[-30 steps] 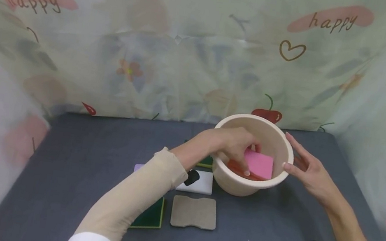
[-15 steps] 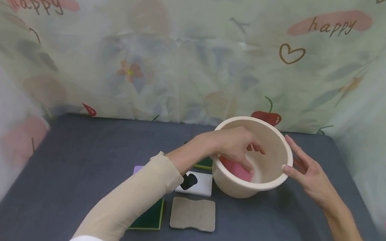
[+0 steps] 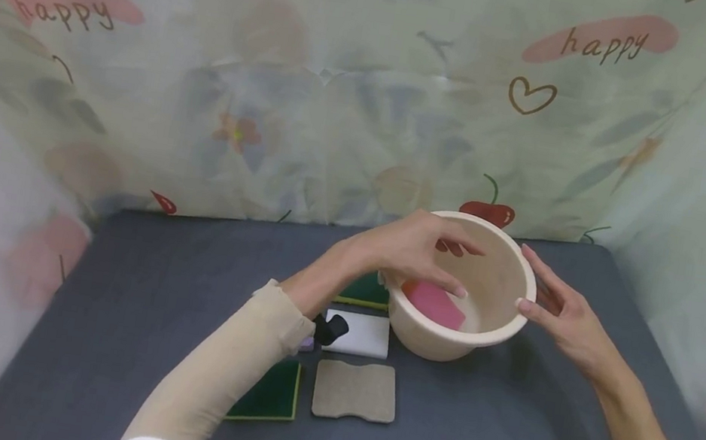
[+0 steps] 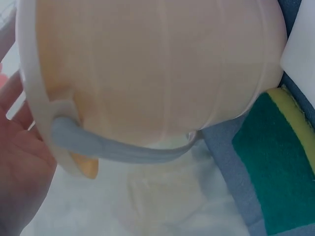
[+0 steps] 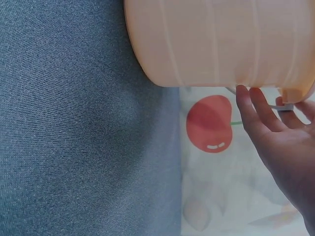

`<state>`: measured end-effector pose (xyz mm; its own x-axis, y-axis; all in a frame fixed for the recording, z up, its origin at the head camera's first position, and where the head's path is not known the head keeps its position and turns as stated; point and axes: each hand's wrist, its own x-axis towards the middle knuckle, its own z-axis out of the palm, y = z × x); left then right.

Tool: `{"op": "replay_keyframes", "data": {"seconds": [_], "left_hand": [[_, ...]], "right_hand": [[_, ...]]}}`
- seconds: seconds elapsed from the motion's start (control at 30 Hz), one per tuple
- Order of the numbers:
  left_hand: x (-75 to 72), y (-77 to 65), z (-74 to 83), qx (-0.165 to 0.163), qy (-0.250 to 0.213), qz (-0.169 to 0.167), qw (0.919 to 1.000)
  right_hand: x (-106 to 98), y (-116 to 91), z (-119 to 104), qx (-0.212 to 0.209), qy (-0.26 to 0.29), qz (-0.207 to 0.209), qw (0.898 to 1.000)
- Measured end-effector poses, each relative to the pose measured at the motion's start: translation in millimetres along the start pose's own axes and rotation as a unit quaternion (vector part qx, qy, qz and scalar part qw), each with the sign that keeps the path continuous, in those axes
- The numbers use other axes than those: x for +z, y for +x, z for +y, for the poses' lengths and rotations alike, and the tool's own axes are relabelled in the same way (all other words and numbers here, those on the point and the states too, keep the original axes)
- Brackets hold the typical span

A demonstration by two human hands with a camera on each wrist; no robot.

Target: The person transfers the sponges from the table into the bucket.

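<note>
A cream bucket (image 3: 433, 342) stands at the back right of the table, its mouth tipped a little toward me. Inside lies a pink sponge (image 3: 438, 305), with an orange piece (image 3: 409, 288) showing beside it. My left hand (image 3: 413, 248) reaches over the bucket's left rim, fingers spread above the sponge and holding nothing. On the other side, my right hand (image 3: 567, 317) touches the bucket near the rim with thumb and fingertips. In the right wrist view its fingers (image 5: 248, 105) lie nearly straight along the bucket wall. A grey handle (image 4: 118, 147) hangs from the bucket's rim.
Left of the bucket, a green and yellow scouring sponge (image 3: 364, 290) lies behind a white block (image 3: 366, 334). Nearer me are a grey notched pad (image 3: 356, 390) and another green scouring sponge (image 3: 273, 390). My left sleeve partly covers a purple piece (image 3: 307, 344).
My left hand has let go of the pink sponge inside the bucket, then risen and drawn back left toward the rim. The right hand has stayed at the bucket.
</note>
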<state>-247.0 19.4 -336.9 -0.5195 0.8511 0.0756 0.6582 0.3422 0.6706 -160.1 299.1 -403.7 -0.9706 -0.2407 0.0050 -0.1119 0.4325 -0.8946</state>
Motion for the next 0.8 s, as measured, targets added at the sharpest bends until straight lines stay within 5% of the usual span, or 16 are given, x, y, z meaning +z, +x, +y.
{"op": "replay_keyframes", "data": {"seconds": [0.27, 0.8], "left_hand": [[-11.3, -23.9, -1.2, -0.001, -0.025, 0.057, 0.9981], [-22.9, -82.8, -22.5, 0.030, 0.010, 0.171, 0.9847]], "right_hand": [[-1.1, 1.2, 1.5, -0.006, 0.021, 0.000, 1.000], [4.5, -0.8, 5.6, -0.030, 0.055, 0.001, 0.998]]}}
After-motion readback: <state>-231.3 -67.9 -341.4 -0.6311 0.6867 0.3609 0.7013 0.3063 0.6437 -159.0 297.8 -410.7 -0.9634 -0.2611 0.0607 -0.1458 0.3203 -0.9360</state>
